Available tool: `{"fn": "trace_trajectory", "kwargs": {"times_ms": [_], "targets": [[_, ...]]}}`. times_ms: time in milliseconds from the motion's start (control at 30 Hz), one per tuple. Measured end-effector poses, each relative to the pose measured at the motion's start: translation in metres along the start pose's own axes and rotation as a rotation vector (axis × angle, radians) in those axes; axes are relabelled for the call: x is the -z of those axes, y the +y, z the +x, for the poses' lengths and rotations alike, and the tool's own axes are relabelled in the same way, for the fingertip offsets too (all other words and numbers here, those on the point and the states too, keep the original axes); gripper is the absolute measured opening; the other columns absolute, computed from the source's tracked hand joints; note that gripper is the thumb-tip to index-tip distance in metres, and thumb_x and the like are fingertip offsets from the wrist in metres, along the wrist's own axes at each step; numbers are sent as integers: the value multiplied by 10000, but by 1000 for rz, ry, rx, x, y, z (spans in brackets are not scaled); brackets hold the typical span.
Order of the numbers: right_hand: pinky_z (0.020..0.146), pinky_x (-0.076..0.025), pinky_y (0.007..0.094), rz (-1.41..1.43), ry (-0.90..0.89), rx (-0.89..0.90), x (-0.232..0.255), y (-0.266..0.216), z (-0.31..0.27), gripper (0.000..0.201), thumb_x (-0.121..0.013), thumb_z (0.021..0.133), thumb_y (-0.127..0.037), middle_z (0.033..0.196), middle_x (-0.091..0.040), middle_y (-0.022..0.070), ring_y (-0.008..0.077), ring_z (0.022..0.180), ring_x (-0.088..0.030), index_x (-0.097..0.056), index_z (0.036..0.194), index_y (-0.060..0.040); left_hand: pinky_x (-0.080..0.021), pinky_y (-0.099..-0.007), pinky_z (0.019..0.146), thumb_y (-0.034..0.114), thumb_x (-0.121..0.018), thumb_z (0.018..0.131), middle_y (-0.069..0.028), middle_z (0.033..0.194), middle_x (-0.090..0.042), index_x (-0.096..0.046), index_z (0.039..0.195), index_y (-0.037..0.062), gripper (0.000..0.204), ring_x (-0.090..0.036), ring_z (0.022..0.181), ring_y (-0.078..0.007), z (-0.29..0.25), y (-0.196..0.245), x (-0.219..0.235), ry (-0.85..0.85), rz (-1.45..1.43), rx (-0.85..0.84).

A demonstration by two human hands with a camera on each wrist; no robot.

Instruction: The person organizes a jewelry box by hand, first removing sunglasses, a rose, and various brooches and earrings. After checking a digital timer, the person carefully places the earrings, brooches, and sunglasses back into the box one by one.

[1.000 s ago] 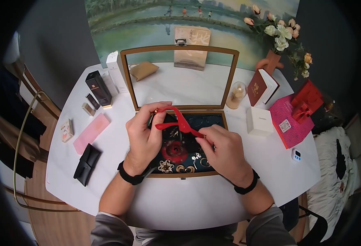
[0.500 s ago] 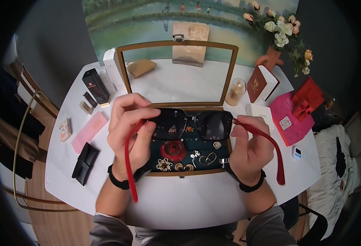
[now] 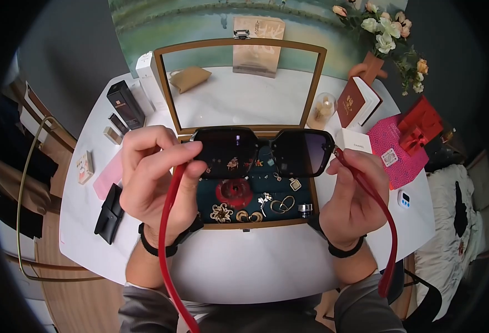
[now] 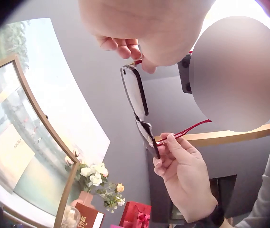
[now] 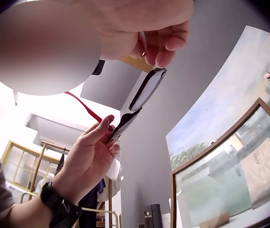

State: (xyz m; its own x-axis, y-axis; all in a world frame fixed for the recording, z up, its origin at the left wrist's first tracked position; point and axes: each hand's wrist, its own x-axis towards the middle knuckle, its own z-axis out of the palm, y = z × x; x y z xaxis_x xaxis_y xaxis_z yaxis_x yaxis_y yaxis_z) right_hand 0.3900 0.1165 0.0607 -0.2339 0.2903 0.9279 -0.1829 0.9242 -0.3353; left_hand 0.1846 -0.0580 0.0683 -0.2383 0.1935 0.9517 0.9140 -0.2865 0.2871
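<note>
Sunglasses [image 3: 227, 155] with dark lenses and red temples are held up between both hands, over an open jewelry box [image 3: 227, 226]. My left hand [image 3: 158, 177] pinches the left hinge end between thumb and fingers. At the other hinge, the right hand [image 3: 355, 197] pinches the red temple. Both temples are unfolded and point back toward the person. The left wrist view shows the lenses edge-on, with the right hand [image 4: 185, 175] at the lower end. Below the lenses in the box lie a red rose-like piece [image 3: 234, 191], a flower brooch [image 3: 221, 213] and a ring [image 3: 305, 209].
The box's glass lid [image 3: 320, 83] stands raised behind the hands. A black glasses pouch [image 3: 108, 213], a pink box [image 3: 110, 177] and a tall black box [image 3: 126, 105] stand left. To the right are a white box [image 3: 354, 140], a red book [image 3: 352, 102] and a flower vase [image 3: 369, 69].
The folded sunglasses have been unfolded, turned with the lenses outward and lifted nearer the head. Both hands have moved apart and up, and the camera view has tilted slightly.
</note>
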Motion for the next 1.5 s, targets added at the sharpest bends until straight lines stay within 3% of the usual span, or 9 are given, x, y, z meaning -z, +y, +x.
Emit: {"fn": "trace_trajectory", "kwargs": {"times_ms": [267, 667, 900, 1000, 1100, 1300, 1367, 1433, 1500], "targets": [[793, -615, 346, -32, -17, 67, 2, -1, 5, 283, -744, 922, 125, 1034, -769, 220, 303, 905, -766, -676, 1193, 85, -536, -315, 809, 63, -902, 889, -108, 1086, -630, -782, 1119, -4, 268, -632, 929, -204, 0, 2, 2, 9, 13, -4], [772, -596, 325, -47, -8, 61, 3, 0, 3, 274, -724, 945, 122, 1014, -752, 209, 283, 883, -742, -674, 1214, 92, -533, -310, 811, 137, -898, 905, -109, 1072, -656, -797, 1152, -1, 301, -641, 933, -210, -1, 4, 3, 4, 34, 5], [719, -531, 266, -29, 3, 38, -2, 1, 7, 275, -698, 968, 106, 1063, -720, 173, 205, 851, -682, -700, 1243, 98, -516, -250, 758, -22, -840, 896, -102, 1048, -653, -791, 1113, -32, 224, -643, 885, -163, -1, 8, 1, -55, 12, 149], [676, -484, 251, -32, -43, -58, -3, -1, 7, 266, -696, 978, 89, 1004, -702, 131, 159, 802, -632, -718, 1242, 74, -532, -265, 779, -31, -847, 881, -105, 1035, -660, -784, 1081, -61, 212, -664, 885, -179, -1, 8, -3, -14, -67, 251], [651, -446, 244, -15, -78, -135, -5, 2, 6, 260, -701, 979, 70, 942, -680, 88, 125, 760, -584, -729, 1238, 59, -537, -276, 789, -29, -838, 894, -109, 1015, -674, -777, 1045, -78, 170, -667, 880, -181, 0, 2, -4, -42, 3, 170], [639, -443, 240, 52, -36, -222, -14, 9, 4, 195, -707, 996, 30, 889, -685, 68, 101, 731, -586, -739, 1182, 79, -530, -265, 780, -21, -824, 916, -117, 1010, -714, -746, 977, -88, 120, -662, 855, -164, 2, -2, -10, -52, -61, 213], [621, -437, 239, 2, -100, -238, -10, 11, 4, 191, -711, 1004, 17, 879, -694, 55, 88, 739, -608, -732, 1187, 67, -523, -253, 776, -13, -812, 941, -113, 1001, -720, -729, 999, -93, 129, -656, 849, -145, 3, -1, -12, -75, -165, 374], [606, -426, 233, 30, -195, -342, -10, 8, 10, 176, -713, 1010, 5, 841, -688, 36, 74, 711, -601, -731, 1180, 47, -502, -235, 757, 5, -798, 973, -82, 946, -706, -714, 1012, -86, 129, -632, 830, -112, 1, -4, -12, -79, -183, 384], [602, -419, 229, 68, -208, -383, -11, 8, 10, 153, -710, 1017, 1, 829, -683, 24, 61, 696, -585, -729, 1163, 42, -476, -216, 730, 35, -784, 1002, -22, 862, -671, -710, 998, -64, 123, -598, 796, -73, -1, -3, -10, -111, -224, 519]]}}
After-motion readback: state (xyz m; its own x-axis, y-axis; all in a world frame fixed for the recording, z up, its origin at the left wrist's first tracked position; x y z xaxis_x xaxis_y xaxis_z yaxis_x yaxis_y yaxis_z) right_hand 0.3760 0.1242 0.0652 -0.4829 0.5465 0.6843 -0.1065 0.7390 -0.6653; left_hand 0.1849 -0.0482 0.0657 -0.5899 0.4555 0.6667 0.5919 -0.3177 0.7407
